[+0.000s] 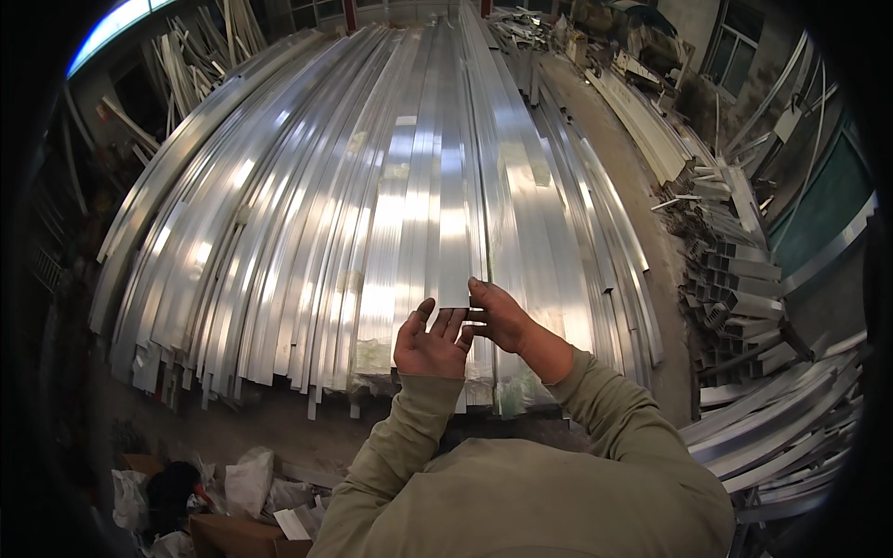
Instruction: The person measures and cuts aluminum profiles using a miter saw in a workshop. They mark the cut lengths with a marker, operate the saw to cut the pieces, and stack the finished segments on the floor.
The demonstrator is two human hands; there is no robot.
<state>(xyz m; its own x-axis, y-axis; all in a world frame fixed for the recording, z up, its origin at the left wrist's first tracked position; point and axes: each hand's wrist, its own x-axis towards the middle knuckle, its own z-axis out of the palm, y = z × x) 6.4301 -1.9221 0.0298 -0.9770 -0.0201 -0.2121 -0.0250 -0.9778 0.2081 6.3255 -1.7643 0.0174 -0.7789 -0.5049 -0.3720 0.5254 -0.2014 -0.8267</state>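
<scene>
A long, flat silver aluminium profile (454, 237) runs away from me along the middle of a big stack, its near end between my hands. My right hand (500, 319) pinches the right side of that end, thumb on top and fingers lower down. Palm up, my left hand (431, 352) is just in front of the end, its thumb raised apart and its outstretched fingertips at the lower edge. Whether those fingertips bear any weight is hard to tell. More aluminium profiles (307, 195) lie side by side to the left and right, several with clear wrapping.
Cut box-section pieces (744, 279) and bundled strips (791, 418) are heaped at the right. Long pale profiles (642, 126) lie beyond a strip of floor (595, 116). A cardboard box (233, 535) and white bags (249, 484) sit at the lower left. Lengths lean upright (186, 70) at the far left.
</scene>
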